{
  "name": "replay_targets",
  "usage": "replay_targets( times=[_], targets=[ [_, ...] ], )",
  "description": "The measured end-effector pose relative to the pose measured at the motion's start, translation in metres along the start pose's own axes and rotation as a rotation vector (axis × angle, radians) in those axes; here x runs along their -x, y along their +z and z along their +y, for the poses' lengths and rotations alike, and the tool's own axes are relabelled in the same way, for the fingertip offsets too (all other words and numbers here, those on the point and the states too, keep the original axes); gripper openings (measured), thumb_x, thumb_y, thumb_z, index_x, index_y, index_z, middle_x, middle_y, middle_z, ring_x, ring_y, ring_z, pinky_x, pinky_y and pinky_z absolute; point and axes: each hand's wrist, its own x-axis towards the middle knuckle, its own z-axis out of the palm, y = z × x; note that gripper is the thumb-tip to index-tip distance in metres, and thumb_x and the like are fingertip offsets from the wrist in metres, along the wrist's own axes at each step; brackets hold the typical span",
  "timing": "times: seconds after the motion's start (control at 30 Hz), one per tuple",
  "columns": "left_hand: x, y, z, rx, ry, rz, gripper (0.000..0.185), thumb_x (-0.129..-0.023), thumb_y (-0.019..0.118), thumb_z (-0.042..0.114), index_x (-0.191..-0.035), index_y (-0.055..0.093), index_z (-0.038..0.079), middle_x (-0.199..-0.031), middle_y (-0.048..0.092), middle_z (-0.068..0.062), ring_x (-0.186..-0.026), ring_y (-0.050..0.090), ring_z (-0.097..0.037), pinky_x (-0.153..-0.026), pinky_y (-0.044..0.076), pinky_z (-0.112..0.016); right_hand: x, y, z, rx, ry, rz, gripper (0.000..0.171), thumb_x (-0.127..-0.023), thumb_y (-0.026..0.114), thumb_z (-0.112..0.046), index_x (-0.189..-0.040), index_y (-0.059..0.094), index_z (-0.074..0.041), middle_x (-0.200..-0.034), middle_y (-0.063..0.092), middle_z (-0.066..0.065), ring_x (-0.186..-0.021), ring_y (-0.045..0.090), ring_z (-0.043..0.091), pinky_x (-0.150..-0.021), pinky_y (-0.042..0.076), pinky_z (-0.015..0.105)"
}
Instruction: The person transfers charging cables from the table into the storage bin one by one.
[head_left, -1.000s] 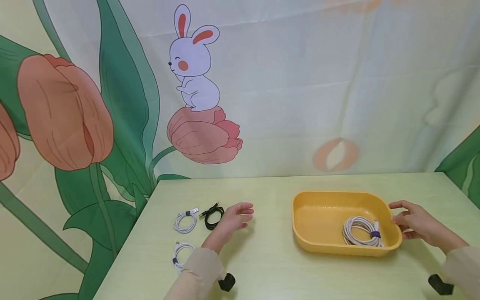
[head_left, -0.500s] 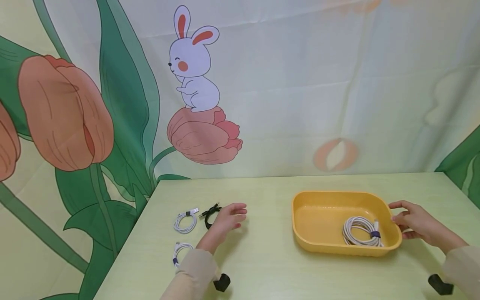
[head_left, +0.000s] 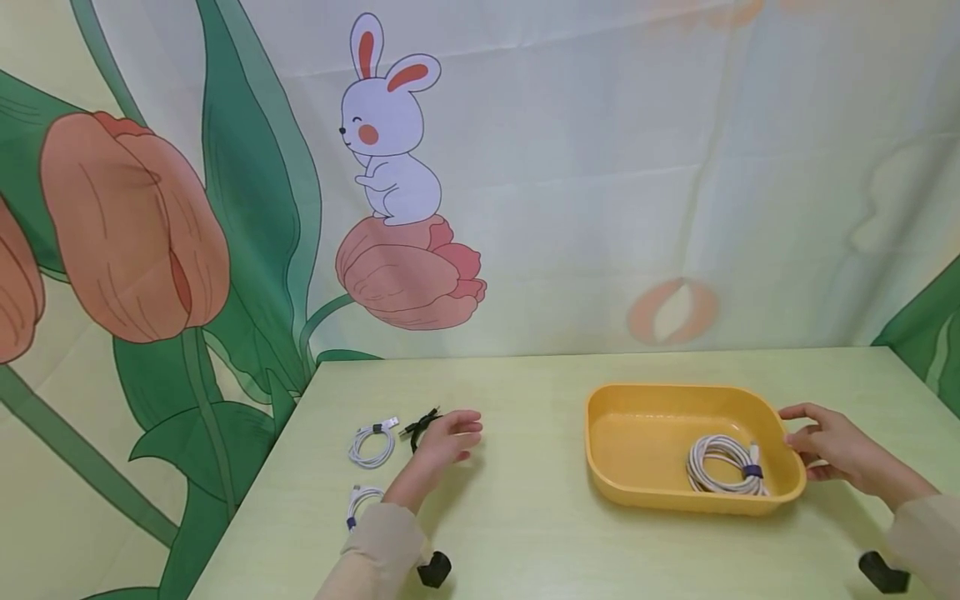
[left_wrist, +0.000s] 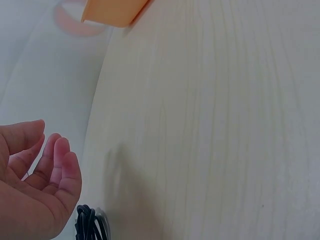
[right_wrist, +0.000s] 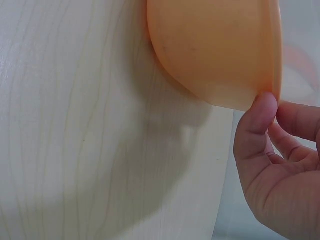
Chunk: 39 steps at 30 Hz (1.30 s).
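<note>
Bunny curtain is hanging behind the counter point(head_left: 525, 533). One cable point(head_left: 723, 465) is lying in the tray point(head_left: 611, 479); three are waiting. Left hand point(head_left: 442, 439), loosely open, is reaching over the black cable point(head_left: 417, 427). Right hand point(head_left: 828, 450) is touching the tray rim, fingers relaxed.

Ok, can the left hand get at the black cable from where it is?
Probably yes. The left hand hovers open right over the black cable, and nothing lies between them. The white cable beside it sits apart, leaving room for the fingers.
</note>
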Motion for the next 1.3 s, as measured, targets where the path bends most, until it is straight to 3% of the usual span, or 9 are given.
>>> replay_targets(
  times=[0.2,0.37,0.53,0.8,1.03,1.3],
  targets=[
    [0.001,-0.005,-0.003,-0.002,0.012,0.023,0.036,-0.084,0.054,0.004,-0.119,0.05,0.0,-0.114,0.056,-0.017,-0.095,0.056,-0.02,-0.078,0.049,-0.036,-0.001,0.0,0.003,-0.005,0.004,0.001,0.055,-0.09,0.044,-0.01,-0.132,0.014,0.007,-0.091,0.056,0.011,-0.07,0.053,0.019,-0.062,0.051,0.03],
    [0.004,-0.012,-0.004,0.0,0.041,0.027,0.034,-0.084,0.056,0.006,-0.117,0.052,0.001,-0.109,0.058,-0.014,-0.09,0.056,-0.017,-0.072,0.049,-0.03,-0.001,0.0,0.004,-0.001,-0.003,0.001,0.055,-0.089,0.044,-0.011,-0.132,0.014,0.007,-0.092,0.057,0.012,-0.07,0.053,0.019,-0.062,0.051,0.03],
    [0.001,-0.015,-0.006,0.017,-0.001,0.059,0.034,-0.085,0.053,0.003,-0.118,0.05,0.0,-0.113,0.056,-0.018,-0.091,0.055,-0.018,-0.072,0.048,-0.03,0.0,0.001,0.003,-0.002,0.0,0.001,0.055,-0.09,0.044,-0.011,-0.132,0.014,0.007,-0.092,0.057,0.011,-0.07,0.053,0.019,-0.062,0.051,0.03],
    [-0.002,-0.02,-0.01,0.051,-0.012,0.103,0.034,-0.085,0.052,0.001,-0.119,0.049,-0.002,-0.115,0.054,-0.02,-0.085,0.054,-0.012,-0.074,0.047,-0.033,0.0,0.001,0.002,0.001,0.004,0.0,0.055,-0.09,0.044,-0.011,-0.132,0.013,0.008,-0.093,0.056,0.012,-0.07,0.053,0.019,-0.062,0.051,0.03],
    [-0.004,-0.025,-0.013,0.052,-0.041,0.14,0.035,-0.084,0.053,0.001,-0.119,0.05,0.0,-0.115,0.055,-0.019,-0.09,0.055,-0.015,-0.078,0.047,-0.035,0.0,0.001,0.002,-0.001,0.001,0.006,0.056,-0.09,0.045,-0.011,-0.132,0.013,0.007,-0.093,0.055,0.013,-0.07,0.053,0.019,-0.062,0.051,0.03],
    [-0.004,-0.029,-0.017,0.069,-0.05,0.162,0.036,-0.084,0.054,0.001,-0.119,0.05,-0.001,-0.116,0.054,-0.019,-0.084,0.054,-0.009,-0.07,0.047,-0.029,0.001,0.0,0.0,0.001,0.001,0.003,0.055,-0.09,0.043,-0.01,-0.132,0.013,0.008,-0.093,0.055,0.013,-0.07,0.053,0.019,-0.061,0.051,0.029]
  ],
)
